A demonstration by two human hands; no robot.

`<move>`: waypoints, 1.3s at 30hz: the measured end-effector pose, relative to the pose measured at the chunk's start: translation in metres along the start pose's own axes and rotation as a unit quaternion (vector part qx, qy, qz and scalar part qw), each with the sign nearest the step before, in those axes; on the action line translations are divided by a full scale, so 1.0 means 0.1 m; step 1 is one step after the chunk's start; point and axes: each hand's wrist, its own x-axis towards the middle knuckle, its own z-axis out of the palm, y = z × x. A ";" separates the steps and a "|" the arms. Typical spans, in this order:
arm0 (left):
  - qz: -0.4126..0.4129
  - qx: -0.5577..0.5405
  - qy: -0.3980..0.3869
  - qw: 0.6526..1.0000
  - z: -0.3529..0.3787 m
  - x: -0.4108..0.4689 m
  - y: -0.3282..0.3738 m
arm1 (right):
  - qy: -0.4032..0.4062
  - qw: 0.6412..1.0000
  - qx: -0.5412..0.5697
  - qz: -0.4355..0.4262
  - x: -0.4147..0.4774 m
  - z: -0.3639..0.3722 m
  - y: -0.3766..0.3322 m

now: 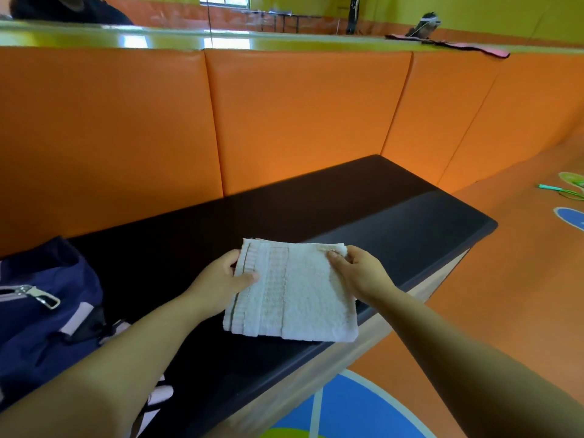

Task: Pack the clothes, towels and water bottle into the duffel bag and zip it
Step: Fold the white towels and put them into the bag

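Note:
A folded white towel (294, 295) is held flat just above the black bench (363, 213). My left hand (221, 279) grips its left edge, thumb on top. My right hand (357, 270) pinches the far right corner. A navy duffel bag (44, 317) with pale trim and a metal zipper pull lies on the bench at the lower left, partly cut off by the frame and by my left forearm. No clothes or water bottle are in view.
Orange padded panels (300, 112) back the bench, topped by a green ledge with a pink and black cloth (458, 45) at the right. The bench ends at the right over an orange floor (521, 279) with blue and green markings. A racket (565, 191) lies on the floor far right.

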 end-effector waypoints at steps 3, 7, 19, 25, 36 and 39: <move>0.010 0.048 0.021 0.999 0.07 0.10 -0.03 | -0.016 0.999 -0.037 0.026 0.14 0.05 0.08; 0.018 0.106 0.059 0.992 0.11 0.15 -0.02 | -0.010 0.997 -0.059 0.044 0.22 0.12 0.15; 0.185 0.386 -0.060 0.902 0.00 -0.34 -0.05 | 0.067 0.959 -0.164 -0.219 -0.36 -0.05 0.11; 0.184 0.429 -0.055 0.882 0.06 -0.41 -0.13 | -0.110 0.913 -0.300 -0.253 -0.72 0.01 0.16; 0.043 0.232 -0.022 0.972 -0.09 -0.33 0.09 | -0.176 0.968 -0.142 -0.111 -0.50 -0.21 -0.06; 0.027 0.221 0.012 0.975 -0.05 -0.19 0.13 | -0.155 0.982 -0.097 -0.052 -0.32 -0.17 -0.13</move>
